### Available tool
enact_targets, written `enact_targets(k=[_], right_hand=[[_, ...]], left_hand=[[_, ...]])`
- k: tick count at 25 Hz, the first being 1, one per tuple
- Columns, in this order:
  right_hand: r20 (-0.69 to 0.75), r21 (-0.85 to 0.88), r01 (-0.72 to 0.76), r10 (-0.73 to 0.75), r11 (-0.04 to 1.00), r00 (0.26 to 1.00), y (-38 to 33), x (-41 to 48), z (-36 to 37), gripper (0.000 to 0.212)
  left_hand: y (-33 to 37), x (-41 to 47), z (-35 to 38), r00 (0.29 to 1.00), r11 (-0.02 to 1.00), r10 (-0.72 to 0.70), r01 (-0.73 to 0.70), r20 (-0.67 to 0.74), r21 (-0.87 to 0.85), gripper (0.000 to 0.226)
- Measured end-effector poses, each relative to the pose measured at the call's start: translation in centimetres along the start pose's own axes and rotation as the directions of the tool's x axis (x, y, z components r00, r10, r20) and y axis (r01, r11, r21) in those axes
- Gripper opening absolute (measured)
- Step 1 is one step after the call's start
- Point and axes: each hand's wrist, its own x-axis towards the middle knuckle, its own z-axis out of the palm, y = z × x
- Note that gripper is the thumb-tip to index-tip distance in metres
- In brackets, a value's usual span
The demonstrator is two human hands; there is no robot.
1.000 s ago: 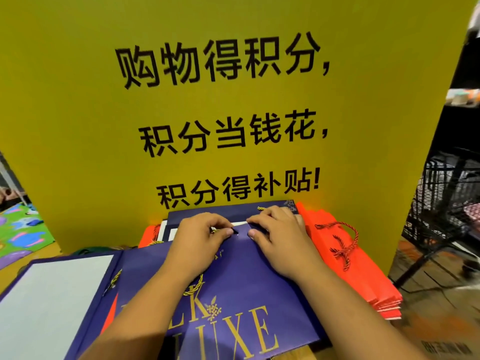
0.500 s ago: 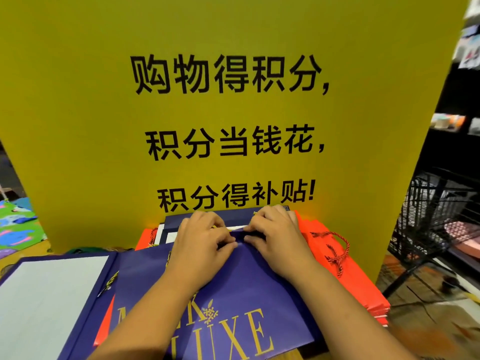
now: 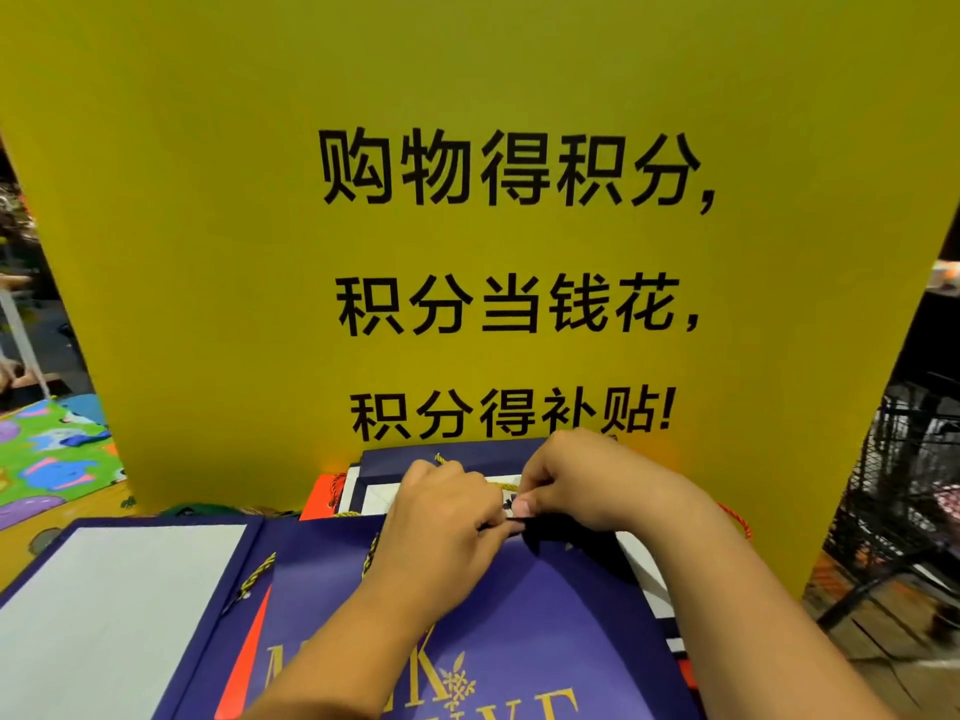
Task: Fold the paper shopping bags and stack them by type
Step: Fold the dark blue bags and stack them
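Head view. A purple paper bag (image 3: 524, 615) with gold lettering is lying flat at the near middle of the desk (image 3: 98, 504), its printed face upward and its upper edge pointing toward the far side. The left hand (image 3: 441, 517) and the right hand (image 3: 587, 485) are meeting at the middle of that upper edge. Both hands are curled, and each is pinching the dark folded rim of the bag between thumb and fingers, the fingertips of the two hands touching.

To the left, a second purple bag (image 3: 244, 579) is lying opened out toward the desk's near left corner, showing a white inner panel and a gold cord handle (image 3: 257, 571). Beyond the hands, at the far edge, a stack of flattened purple bags (image 3: 467, 457) is resting on red bags (image 3: 322, 493); a red cord handle (image 3: 737, 522) is showing past the right wrist.

A yellow sign board (image 3: 208, 252) with black Chinese characters is standing upright just behind the stacks. A colourful patterned mat (image 3: 47, 459) is lying beyond the desk's left side, and a black wire basket (image 3: 914, 485) is standing off the right side.
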Motion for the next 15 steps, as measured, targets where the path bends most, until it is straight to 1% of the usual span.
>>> enact_targets(k=[2, 4, 5, 7, 8, 9, 10, 11, 12, 13, 14, 15], right_hand=[[0.044, 0.148, 0.04, -0.047, 0.988, 0.998, 0.4, 0.4, 0.2, 0.012], [0.034, 0.191, 0.077, -0.085, 0.979, 0.996, 0.8, 0.7, 0.4, 0.006], [0.017, 0.197, 0.084, -0.09, 0.977, 0.996, 0.9, 0.8, 0.5, 0.008], [-0.088, 0.251, 0.052, -0.031, 0.966, 0.996, 1.4, 1.0, 0.9, 0.014], [-0.189, 0.321, 0.023, 0.04, 0.947, 0.981, 1.6, 1.1, 0.9, 0.016], [-0.296, 0.418, 0.003, 0.134, 0.908, 0.946, 2.2, 1.1, 0.6, 0.017], [-0.392, 0.527, 0.006, 0.237, 0.85, 0.889, 2.8, 1.0, 0.0, 0.019], [-0.47, 0.616, 0.037, 0.329, 0.787, 0.819, 3.6, 0.7, -0.9, 0.02], [-0.519, 0.689, 0.083, 0.41, 0.72, 0.75, 4.6, 0.2, -1.9, 0.022], [-0.531, 0.753, 0.138, 0.47, 0.643, 0.705, 5.5, -0.4, -2.9, 0.022], [-0.513, 0.808, 0.187, 0.511, 0.559, 0.69, 6.1, -0.9, -3.4, 0.022], [-0.476, 0.854, 0.225, 0.532, 0.469, 0.701, 6.3, -1.1, -3.5, 0.021]], left_hand=[[0.0, -0.1, 0.0, 0.999, 0.999, 0.038, -0.038, -0.025, 0.023, 0.038], [0.0, 0.0, 0.0, 1.0, 1.0, 0.021, -0.021, -0.019, -0.018, 0.035], [0.0, 0.0, -0.1, 1.0, 0.999, -0.013, 0.013, -0.002, -0.037, 0.033], [0.0, 0.2, -0.4, 0.993, 0.993, -0.108, 0.11, 0.038, -0.047, 0.033], [0.0, 0.3, -0.5, 0.988, 0.988, -0.143, 0.146, 0.056, -0.047, 0.034], [-0.1, 0.3, -0.7, 0.983, 0.985, -0.165, 0.168, 0.076, -0.044, 0.036], [-0.2, 0.3, -1.0, 0.98, 0.984, -0.17, 0.174, 0.098, -0.029, 0.038], [-0.3, 0.3, -1.1, 0.979, 0.986, -0.163, 0.165, 0.121, -0.006, 0.04], [-0.4, 0.4, -1.3, 0.977, 0.987, -0.158, 0.158, 0.142, 0.008, 0.044], [-0.5, 0.5, -1.4, 0.973, 0.986, -0.166, 0.169, 0.159, -0.004, 0.049], [-0.5, 0.7, -1.5, 0.968, 0.982, -0.181, 0.189, 0.172, -0.03, 0.053], [-0.6, 0.7, -1.5, 0.968, 0.979, -0.184, 0.196, 0.168, -0.054, 0.054]])
